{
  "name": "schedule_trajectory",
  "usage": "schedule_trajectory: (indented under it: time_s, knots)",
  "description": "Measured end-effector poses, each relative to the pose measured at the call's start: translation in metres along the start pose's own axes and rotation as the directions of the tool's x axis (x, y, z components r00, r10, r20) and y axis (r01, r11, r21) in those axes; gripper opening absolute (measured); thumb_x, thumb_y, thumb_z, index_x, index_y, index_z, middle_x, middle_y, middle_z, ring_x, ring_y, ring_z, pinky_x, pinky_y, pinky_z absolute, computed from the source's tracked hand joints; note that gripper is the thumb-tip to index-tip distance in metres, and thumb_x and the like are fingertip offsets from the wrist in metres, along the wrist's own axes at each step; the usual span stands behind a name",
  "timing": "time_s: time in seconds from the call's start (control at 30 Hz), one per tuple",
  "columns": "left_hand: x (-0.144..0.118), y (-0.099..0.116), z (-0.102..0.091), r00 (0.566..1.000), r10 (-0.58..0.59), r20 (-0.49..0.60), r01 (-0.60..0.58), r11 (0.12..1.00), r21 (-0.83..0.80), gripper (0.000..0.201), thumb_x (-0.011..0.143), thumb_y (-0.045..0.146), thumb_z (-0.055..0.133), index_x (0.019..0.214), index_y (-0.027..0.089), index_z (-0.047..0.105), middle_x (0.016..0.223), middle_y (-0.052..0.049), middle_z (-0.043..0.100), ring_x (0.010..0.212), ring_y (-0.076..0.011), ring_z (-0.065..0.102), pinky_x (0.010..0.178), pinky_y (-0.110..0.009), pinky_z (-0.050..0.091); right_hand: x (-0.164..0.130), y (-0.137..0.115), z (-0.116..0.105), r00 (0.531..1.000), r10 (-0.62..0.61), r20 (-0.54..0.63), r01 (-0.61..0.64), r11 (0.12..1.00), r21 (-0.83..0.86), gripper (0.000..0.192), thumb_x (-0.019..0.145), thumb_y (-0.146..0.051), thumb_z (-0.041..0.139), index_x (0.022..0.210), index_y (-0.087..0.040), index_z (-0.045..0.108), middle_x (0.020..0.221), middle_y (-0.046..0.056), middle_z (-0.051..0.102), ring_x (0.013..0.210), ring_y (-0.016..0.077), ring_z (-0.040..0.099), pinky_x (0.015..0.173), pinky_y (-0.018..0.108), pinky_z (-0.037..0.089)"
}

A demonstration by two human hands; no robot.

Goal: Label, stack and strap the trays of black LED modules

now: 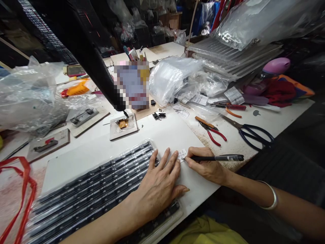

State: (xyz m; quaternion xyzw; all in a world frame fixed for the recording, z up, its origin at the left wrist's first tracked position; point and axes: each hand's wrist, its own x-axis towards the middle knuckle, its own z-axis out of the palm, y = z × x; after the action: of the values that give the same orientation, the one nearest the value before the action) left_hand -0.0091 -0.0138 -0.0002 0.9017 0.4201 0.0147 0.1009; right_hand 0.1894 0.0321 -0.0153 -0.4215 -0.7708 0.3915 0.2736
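Observation:
My left hand [158, 184] lies flat, fingers spread, across the right end of a plastic-wrapped pack of black strips [93, 188] and the white board [167, 135] under it. Its fingertips hold down a small printed paper label [182, 154]. My right hand [207, 166] grips a black pen [218, 158], tip touching the label's edge. A silver bangle [271, 198] circles the right wrist.
Red-handled pliers [212, 131], orange-handled cutters [232, 109] and black scissors [250, 133] lie to the right. Small wooden jigs [123, 127] [86, 118] [48, 142] sit behind the pack. Clear plastic bags [175, 76] pile at the back. A red strap [24, 189] loops at left.

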Motion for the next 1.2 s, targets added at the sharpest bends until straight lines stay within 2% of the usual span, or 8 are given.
schedule_trajectory:
  time_s: [0.23, 0.37, 0.53, 1.2]
  knots:
    - [-0.001, -0.0007, 0.0002, 1.0, 0.0, -0.001, 0.0, 1.0, 0.005, 0.064, 0.09, 0.06, 0.028, 0.132, 0.016, 0.046, 0.146, -0.011, 0.038, 0.138, -0.0322, 0.028, 0.109, -0.057, 0.021, 0.0007, -0.0016, -0.0016, 0.999, -0.026, 0.026, 0.025, 0.999, 0.02, 0.02, 0.082, -0.015, 0.049, 0.063, -0.019, 0.042, 0.057, -0.005, 0.043, 0.053, 0.0076, 0.039, 0.053, 0.022, 0.032]
    - [-0.0008, -0.0009, 0.0015, 1.0, 0.0, -0.011, 0.001, 1.0, 0.017, 0.064, 0.089, 0.061, 0.03, 0.133, 0.016, 0.046, 0.146, -0.011, 0.039, 0.138, -0.0321, 0.028, 0.109, -0.057, 0.021, 0.0001, -0.0013, -0.0027, 0.999, 0.027, -0.03, -0.025, 0.998, 0.061, 0.02, 0.081, -0.014, 0.049, 0.063, -0.019, 0.043, 0.057, -0.005, 0.042, 0.053, 0.0074, 0.037, 0.053, 0.022, 0.032]
    - [0.0001, -0.0004, 0.0018, 1.0, -0.001, -0.002, 0.001, 1.0, 0.014, 0.065, 0.089, 0.062, 0.029, 0.132, 0.016, 0.046, 0.146, -0.01, 0.039, 0.137, -0.0327, 0.029, 0.108, -0.058, 0.022, 0.0002, -0.0003, -0.0021, 0.999, 0.031, -0.034, -0.028, 0.996, 0.081, 0.02, 0.081, -0.014, 0.049, 0.062, -0.019, 0.043, 0.056, -0.006, 0.04, 0.053, 0.0073, 0.036, 0.052, 0.022, 0.031]
    - [0.0001, -0.0014, 0.0013, 1.0, 0.004, 0.006, -0.004, 1.0, 0.008, 0.065, 0.09, 0.061, 0.027, 0.132, 0.015, 0.046, 0.146, -0.01, 0.039, 0.137, -0.0328, 0.03, 0.108, -0.057, 0.022, 0.0009, -0.0001, -0.0015, 1.0, -0.02, 0.003, 0.02, 1.0, -0.008, 0.021, 0.081, -0.013, 0.049, 0.063, -0.019, 0.04, 0.056, -0.006, 0.04, 0.053, 0.007, 0.037, 0.053, 0.022, 0.031]
